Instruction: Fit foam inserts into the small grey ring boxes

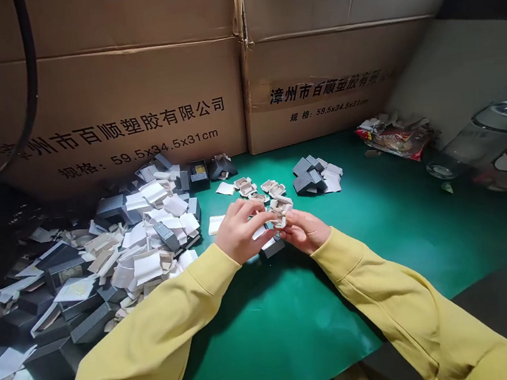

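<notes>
Yellow sleeves (161, 337) enter from the bottom edge and meet at mid-frame, where our two hands work over a green mat (381, 215).

Our left hand (240, 230) is curled with its fingertips pressed together on the left end of a cream card insert (279, 211). Our right hand (304, 230) is pinched shut on the right end of the same insert. The insert is held just above the mat, between the hands and slightly beyond them. Its long axis runs left to right, from one hand to the other. It is pale beige, folded into small flaps and creased, with an uneven outline. We cannot tell which face is turned up.

Directly beneath the hands lies a small dark grey box (272, 247) with a white edge. It rests on the mat and is mostly hidden by the fingers.

To the left spreads a heap of grey boxes and white cards (116, 261). Beyond the hands lie loose cream inserts (258, 189) and a small cluster of grey boxes (311, 178). Two printed cardboard cartons (127, 107) stand along the far edge of the mat. At the right are a crumpled wrapper (393, 137) and a clear glass jar (498, 140).
</notes>
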`<state>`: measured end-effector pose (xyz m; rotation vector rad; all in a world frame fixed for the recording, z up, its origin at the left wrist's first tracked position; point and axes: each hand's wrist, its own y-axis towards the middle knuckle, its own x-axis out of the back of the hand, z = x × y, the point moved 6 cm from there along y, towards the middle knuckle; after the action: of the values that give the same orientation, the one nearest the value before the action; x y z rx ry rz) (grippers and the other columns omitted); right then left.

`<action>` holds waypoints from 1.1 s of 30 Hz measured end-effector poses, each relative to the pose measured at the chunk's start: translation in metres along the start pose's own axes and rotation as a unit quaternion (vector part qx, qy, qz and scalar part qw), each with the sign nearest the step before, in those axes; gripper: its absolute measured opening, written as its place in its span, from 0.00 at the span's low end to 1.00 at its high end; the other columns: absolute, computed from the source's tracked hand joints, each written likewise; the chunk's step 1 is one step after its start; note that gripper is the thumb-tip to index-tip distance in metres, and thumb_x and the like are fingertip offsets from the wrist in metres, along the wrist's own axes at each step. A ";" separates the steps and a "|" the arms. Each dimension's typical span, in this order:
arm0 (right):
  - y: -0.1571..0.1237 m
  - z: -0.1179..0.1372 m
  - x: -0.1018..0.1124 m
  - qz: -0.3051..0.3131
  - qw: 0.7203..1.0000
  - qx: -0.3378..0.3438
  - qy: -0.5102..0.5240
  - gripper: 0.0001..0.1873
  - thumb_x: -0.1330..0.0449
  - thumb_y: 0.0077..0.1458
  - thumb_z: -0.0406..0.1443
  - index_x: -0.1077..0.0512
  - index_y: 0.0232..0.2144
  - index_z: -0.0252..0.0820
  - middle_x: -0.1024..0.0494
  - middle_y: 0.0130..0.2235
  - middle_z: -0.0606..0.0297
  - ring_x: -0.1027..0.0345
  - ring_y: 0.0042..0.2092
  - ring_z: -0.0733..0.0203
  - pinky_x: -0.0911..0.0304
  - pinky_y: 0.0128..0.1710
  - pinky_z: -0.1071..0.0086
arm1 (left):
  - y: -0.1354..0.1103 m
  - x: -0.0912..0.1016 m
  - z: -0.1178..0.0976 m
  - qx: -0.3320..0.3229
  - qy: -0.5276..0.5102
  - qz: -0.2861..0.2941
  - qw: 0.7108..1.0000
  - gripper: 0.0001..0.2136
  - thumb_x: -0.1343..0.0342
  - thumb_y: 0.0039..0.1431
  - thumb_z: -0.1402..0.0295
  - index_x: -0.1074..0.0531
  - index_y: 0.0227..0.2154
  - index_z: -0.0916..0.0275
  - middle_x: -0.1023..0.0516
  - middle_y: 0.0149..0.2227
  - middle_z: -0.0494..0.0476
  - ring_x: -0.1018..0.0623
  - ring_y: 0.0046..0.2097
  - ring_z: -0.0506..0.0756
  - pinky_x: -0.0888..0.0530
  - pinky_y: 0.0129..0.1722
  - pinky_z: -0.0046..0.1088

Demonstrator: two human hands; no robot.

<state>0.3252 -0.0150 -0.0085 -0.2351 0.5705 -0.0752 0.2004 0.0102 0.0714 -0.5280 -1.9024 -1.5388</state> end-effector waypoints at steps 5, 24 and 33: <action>-0.002 -0.004 -0.007 0.012 0.999 0.016 -0.033 0.27 0.32 0.32 0.48 0.28 0.35 0.41 0.27 0.33 0.64 0.36 0.31 0.66 0.44 0.23 0.75 | -0.005 -0.003 -0.003 -0.011 0.025 -0.044 0.999 0.03 0.46 0.55 0.67 0.27 0.29 0.58 0.27 0.30 0.55 0.32 0.35 0.52 0.35 0.34 0.30; -0.005 -0.003 -0.010 0.023 0.998 -0.016 -0.051 0.21 0.30 0.30 0.42 0.28 0.29 0.38 0.30 0.26 0.67 0.39 0.26 0.69 0.49 0.20 0.76 | -0.001 -0.010 -0.003 -0.003 -0.033 0.039 0.999 0.25 0.45 0.53 0.60 0.41 0.53 0.61 0.31 0.52 0.65 0.35 0.56 0.61 0.37 0.52 0.39; -0.005 0.002 -0.011 0.037 0.998 0.010 -0.046 0.25 0.30 0.31 0.45 0.28 0.33 0.39 0.27 0.30 0.64 0.37 0.29 0.66 0.48 0.21 0.75 | -0.003 -0.009 0.000 0.001 -0.059 0.012 0.998 0.15 0.45 0.54 0.67 0.35 0.46 0.62 0.25 0.45 0.62 0.28 0.50 0.56 0.32 0.47 0.36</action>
<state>0.3168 -0.0179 0.0000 -0.1977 0.4863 0.0018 0.2050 0.0101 0.0631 -0.6504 -1.9773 -1.5212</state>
